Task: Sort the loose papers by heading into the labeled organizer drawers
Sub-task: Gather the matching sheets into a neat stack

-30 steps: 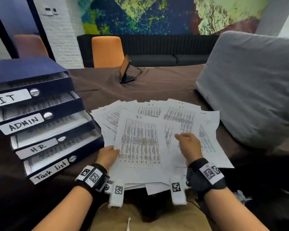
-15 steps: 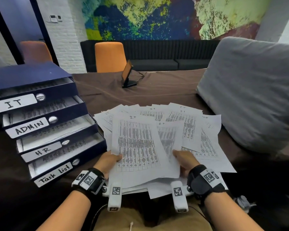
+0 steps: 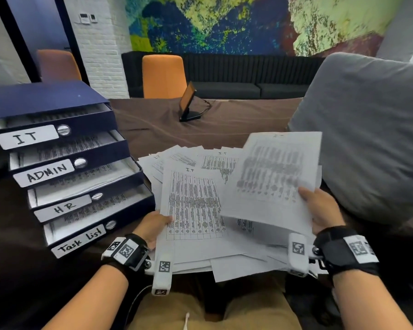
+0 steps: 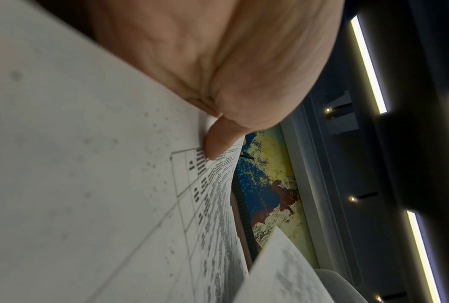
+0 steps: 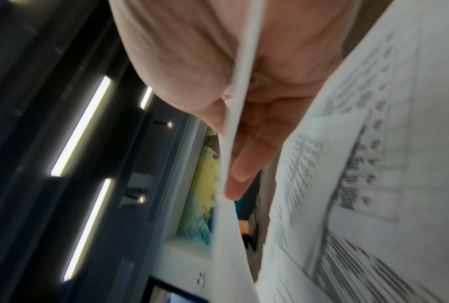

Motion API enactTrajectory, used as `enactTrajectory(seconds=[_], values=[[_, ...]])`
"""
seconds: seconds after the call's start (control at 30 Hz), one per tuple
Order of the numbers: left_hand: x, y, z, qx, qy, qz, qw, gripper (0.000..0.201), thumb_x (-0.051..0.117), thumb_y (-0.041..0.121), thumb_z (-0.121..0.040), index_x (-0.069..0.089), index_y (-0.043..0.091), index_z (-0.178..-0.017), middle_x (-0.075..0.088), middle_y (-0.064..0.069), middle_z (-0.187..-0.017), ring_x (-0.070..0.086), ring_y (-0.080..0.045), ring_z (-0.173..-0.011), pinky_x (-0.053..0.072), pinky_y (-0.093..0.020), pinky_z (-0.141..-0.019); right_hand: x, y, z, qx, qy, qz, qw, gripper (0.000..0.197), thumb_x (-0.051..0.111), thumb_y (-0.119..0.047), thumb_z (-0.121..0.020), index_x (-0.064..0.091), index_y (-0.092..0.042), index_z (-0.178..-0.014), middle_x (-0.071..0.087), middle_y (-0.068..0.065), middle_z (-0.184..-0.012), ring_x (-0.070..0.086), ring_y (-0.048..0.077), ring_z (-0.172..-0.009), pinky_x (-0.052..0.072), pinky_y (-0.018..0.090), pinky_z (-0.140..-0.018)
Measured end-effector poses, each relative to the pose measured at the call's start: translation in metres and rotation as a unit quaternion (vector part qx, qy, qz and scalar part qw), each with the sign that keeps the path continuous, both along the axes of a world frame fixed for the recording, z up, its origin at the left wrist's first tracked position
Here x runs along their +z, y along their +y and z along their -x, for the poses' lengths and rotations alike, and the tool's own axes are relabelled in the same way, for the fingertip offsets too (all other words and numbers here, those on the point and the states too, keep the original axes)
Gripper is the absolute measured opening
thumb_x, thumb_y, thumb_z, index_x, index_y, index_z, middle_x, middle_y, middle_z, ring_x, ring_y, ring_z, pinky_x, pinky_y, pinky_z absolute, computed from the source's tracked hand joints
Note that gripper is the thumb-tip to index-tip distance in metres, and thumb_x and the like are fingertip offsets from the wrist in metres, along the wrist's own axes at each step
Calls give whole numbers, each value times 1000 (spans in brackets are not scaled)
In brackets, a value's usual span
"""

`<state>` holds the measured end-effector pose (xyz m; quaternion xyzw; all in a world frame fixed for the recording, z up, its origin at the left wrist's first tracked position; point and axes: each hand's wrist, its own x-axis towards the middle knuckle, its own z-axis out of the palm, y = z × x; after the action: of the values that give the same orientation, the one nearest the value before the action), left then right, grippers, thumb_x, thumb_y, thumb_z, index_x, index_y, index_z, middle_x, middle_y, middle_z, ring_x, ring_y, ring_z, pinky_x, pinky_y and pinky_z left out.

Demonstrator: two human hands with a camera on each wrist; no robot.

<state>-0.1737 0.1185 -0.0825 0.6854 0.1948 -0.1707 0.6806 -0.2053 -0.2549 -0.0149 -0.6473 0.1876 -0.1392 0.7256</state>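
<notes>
At nine o'clock a dark blue organizer [image 3: 57,148] stands on the brown-covered table [image 3: 224,120], its four drawers pulled partly out and labeled, top to bottom, IT [image 3: 26,136], ADMIN [image 3: 45,172], HR [image 3: 62,208] and Task list [image 3: 81,239]; printed sheets lie in each. At six o'clock, just right of the organizer, a fanned pile of loose papers [image 3: 200,163] lies before the person. The left hand [image 3: 153,226] grips the left edge of the top sheet headed IT [image 3: 191,210], thumb pressed on its printed grid. The right hand [image 3: 322,210] pinches a second sheet [image 3: 274,175] at its lower right corner, thumb on top and fingers [image 5: 246,160] underneath, holding it tilted above the pile; its print is blurred. At three o'clock a large gray cushion [image 3: 367,129] rests against the table. At twelve o'clock a small tilted screen on a stand [image 3: 188,103] sits well behind the pile.
</notes>
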Motion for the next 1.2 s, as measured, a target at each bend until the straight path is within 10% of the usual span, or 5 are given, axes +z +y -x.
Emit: enactTrajectory(seconds=[0.2,0.37,0.77,0.93,1.2], values=[[-5,-1,-2,33,-11,29,999,24,51,10,-103,64,-2,-119,71,-22,-114,67,-39,-107,50,-55,-101,-28,63,1,105,96,77,987,10,65,-16,-88,72,-10,-92,76,13,-93,73,36,-89,56,57,-88],[-8,-4,3,-15,-30,30,999,26,69,14,-93,68,4,-117,74,-16,-114,70,-34,-107,50,-53,-102,-38,103,1,139,106,218,960,30,76,-27,-86,60,-16,-109,64,-3,-97,64,13,-84,55,22,-77],[-7,-6,4,-20,-31,-30,999,28,58,-3,-95,64,4,-122,73,-15,-115,70,-33,-106,54,-50,-97,-38,6,-74,-95,339,316,881,107,88,-35,-70,22,-2,-147,38,22,-147,40,42,-135,37,52,-109],[-4,-7,5,-22,-35,-31,999,26,59,-2,-96,65,8,-120,73,-13,-114,70,-32,-105,54,-49,-96,-39,8,-68,17,340,320,884,56,74,-35,-66,63,-24,-120,55,7,-136,59,26,-120,48,27,-101],[-4,-7,5,-11,-31,5,999,29,48,-7,-98,64,6,-119,72,-16,-114,68,-35,-107,54,-52,-95,-60,-16,-52,42,271,206,939,20,56,-12,-94,62,-5,-112,65,17,-122,66,33,-109,59,33,-81]])
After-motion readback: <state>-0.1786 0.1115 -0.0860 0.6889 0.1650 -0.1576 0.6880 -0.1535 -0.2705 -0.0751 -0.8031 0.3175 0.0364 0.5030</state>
